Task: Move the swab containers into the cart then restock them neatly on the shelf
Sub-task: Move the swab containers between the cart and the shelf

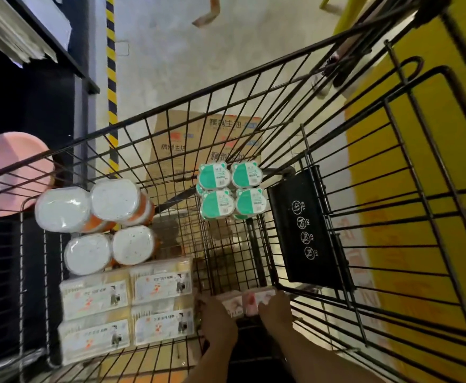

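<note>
Both hands low in cart (pixel 253 150): left hand (pixel 218 319) and right hand (pixel 276 310) each hold, grip closed, one side of the pink swab containers (pixel 244 301) at the near edge. Step: loading, judged. Next: set them down square beside the rectangular packs (pixel 126 305). Beyond: white-lidded tubs (pixel 93 217), green-labelled containers (pixel 231 189). Concrete floor (pixel 171 51), striped tape, dark shelf (pixel 46 37) left.

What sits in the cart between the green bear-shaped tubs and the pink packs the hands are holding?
Nothing: the head view shows only bare wire cart floor between the green tubs and the pink packs.
</note>
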A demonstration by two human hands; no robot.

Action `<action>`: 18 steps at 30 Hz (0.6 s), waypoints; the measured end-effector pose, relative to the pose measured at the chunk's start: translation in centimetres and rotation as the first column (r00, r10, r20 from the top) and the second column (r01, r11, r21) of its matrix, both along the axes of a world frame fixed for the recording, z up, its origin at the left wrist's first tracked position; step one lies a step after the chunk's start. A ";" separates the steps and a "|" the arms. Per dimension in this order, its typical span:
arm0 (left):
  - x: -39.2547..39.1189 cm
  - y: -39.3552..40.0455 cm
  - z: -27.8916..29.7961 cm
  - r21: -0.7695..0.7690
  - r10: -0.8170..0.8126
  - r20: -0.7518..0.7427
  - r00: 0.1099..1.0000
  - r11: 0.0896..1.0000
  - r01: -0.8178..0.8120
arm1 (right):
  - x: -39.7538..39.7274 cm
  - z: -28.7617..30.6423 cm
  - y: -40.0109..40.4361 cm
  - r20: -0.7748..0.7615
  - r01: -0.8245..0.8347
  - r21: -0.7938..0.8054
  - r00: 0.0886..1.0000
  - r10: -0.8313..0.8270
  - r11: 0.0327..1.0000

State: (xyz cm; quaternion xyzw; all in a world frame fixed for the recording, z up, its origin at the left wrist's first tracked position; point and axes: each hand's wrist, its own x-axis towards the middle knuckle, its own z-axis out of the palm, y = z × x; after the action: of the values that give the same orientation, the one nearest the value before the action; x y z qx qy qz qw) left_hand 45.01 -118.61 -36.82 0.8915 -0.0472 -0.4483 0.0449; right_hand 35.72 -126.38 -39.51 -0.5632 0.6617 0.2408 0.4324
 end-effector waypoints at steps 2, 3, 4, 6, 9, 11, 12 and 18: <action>0.1 0.3 -0.1 -0.044 -0.009 0.038 0.999 0.999 0.011 | 0.0 0.1 -0.1 -0.011 0.002 0.007 1.000 -0.002 1.000; 0.2 0.3 -0.3 -0.033 0.003 0.046 0.999 0.999 -0.002 | 0.1 0.1 -0.2 -0.019 0.004 0.007 1.000 -0.004 1.000; 0.2 0.2 -0.4 -0.020 0.031 0.054 0.998 0.999 -0.029 | 0.2 0.1 -0.3 -0.024 0.013 0.008 1.000 -0.013 1.000; 0.1 0.2 -0.8 -0.044 -0.001 0.040 0.999 0.999 0.003 | 0.4 0.1 -0.4 -0.030 0.028 0.007 0.999 -0.028 1.000; -0.1 0.4 -1.2 -0.133 -0.155 -0.015 0.988 0.979 0.152 | 0.4 0.2 -0.5 -0.039 0.039 0.010 0.998 -0.039 0.999; 0.6 0.3 -0.9 -0.215 -0.236 -0.030 0.971 0.950 0.225 | 0.4 0.1 -0.5 -0.028 0.052 0.024 0.998 -0.051 0.998; 1.3 0.0 -0.5 -0.257 -0.249 -0.038 0.968 0.938 0.231 | 0.5 0.0 -0.6 -0.025 0.054 0.030 0.998 -0.053 0.998; 7.4 -1.9 3.7 -0.454 -0.179 -0.104 0.978 0.884 0.113 | 1.2 -0.2 -0.3 -0.090 -0.065 0.008 0.994 0.066 0.998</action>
State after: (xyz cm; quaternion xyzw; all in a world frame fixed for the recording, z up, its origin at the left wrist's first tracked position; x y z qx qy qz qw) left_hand 52.41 -120.48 -33.08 0.8168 -0.2124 -0.4905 0.2172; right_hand 36.94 -126.69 -39.68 -0.5720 0.6611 0.2817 0.3955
